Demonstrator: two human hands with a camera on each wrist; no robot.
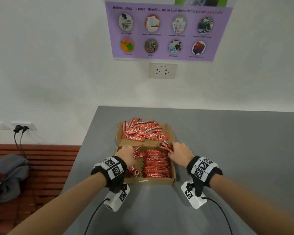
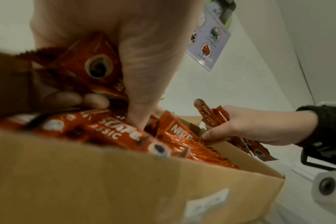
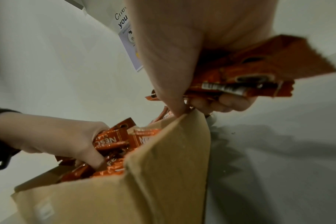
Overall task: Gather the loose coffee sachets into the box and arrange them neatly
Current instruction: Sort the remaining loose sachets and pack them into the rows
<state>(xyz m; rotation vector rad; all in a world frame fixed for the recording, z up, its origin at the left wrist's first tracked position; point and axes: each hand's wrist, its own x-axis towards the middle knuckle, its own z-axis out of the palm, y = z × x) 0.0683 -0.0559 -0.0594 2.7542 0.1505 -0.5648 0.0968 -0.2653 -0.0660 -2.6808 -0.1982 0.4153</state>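
Risk I see: my right hand [image 1: 180,150] grips a bunch of sachets [image 1: 166,145] at the box [image 1: 172,170] rim, left hand [image 1: 126,154] clutching more inside; loosening either grip could scatter sachets across the tidy stack [image 1: 156,165].

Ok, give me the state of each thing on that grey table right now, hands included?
Brown cardboard box: open, lid flap lying flat behind it.
Neat row of red coffee sachets: standing on edge in the box's right side.
Loose red sachets on the flap: jumbled pile, not yet gathered.
Left hand: in the box's left side, grip closed on sachets.
Right hand: at the box's far right corner, holding a bundle of sachets.
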